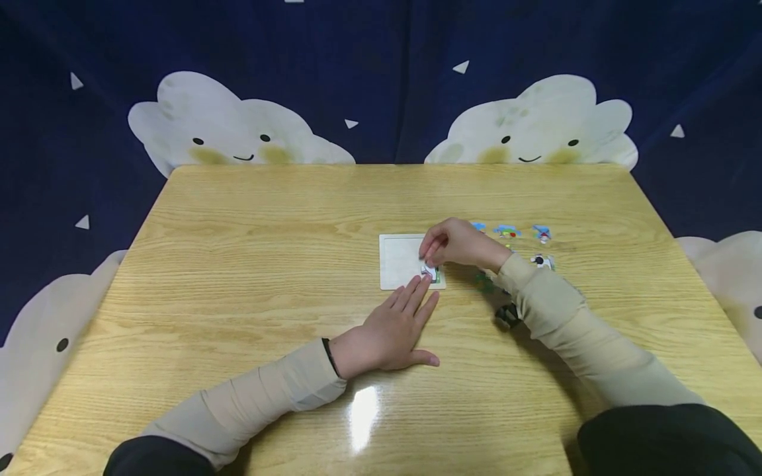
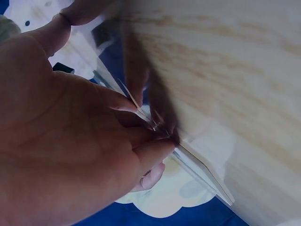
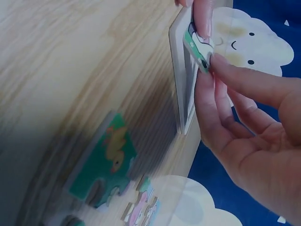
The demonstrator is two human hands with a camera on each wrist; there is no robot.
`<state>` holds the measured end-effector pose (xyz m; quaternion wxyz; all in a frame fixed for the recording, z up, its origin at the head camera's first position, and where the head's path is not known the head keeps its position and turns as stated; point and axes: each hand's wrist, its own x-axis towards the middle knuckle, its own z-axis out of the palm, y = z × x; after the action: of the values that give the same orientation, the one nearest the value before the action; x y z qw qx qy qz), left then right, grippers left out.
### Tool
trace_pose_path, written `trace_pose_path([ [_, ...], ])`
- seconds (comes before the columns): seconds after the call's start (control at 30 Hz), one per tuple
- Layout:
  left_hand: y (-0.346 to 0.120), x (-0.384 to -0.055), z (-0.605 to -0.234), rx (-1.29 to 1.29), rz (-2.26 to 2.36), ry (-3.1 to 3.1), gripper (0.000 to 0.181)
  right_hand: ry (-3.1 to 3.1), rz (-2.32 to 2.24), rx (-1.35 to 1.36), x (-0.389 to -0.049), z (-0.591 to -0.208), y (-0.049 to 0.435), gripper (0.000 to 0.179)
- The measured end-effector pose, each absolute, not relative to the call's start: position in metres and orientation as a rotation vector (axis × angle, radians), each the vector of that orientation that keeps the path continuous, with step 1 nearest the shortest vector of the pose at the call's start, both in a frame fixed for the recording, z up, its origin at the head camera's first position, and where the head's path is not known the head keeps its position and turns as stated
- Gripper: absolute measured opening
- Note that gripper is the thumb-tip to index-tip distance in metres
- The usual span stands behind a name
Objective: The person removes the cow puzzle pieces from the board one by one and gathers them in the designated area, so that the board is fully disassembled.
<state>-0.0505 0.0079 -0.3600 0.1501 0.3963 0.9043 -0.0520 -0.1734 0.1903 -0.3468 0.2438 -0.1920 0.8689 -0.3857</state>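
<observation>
A white puzzle board (image 1: 400, 261) with a raised rim lies on the wooden table. Over its lower right corner, my right hand (image 1: 457, 243) pinches a green-and-white puzzle piece (image 3: 200, 46) between thumb and fingers. In the right wrist view the piece is tilted against the board, one end close to the rim. My left hand (image 1: 393, 334) lies palm down in front of the board, its fingers extended. A left fingertip touches the piece's lower end. In the left wrist view, the hand (image 2: 70, 150) hides most of the piece.
Several loose puzzle pieces lie right of the board, among them a blue-and-red piece (image 1: 542, 233) and a white-and-black piece (image 1: 542, 262). My right forearm partly covers others. The right wrist view shows a green piece (image 3: 113, 157) and a pink piece (image 3: 140, 207).
</observation>
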Motion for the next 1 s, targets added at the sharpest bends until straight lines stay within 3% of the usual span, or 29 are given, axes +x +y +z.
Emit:
trace_pose_path([
  [0.67,0.007,-0.05,-0.361,1.131,-0.14,2.59,0.098,2.416,-1.127,-0.572,-0.168,-0.345,0.19,0.015],
  [1.0,0.009,-0.05,-0.361,1.102,-0.161,2.58,0.099,2.471,-1.088,-0.538,-0.172,-0.331,0.213,0.011],
])
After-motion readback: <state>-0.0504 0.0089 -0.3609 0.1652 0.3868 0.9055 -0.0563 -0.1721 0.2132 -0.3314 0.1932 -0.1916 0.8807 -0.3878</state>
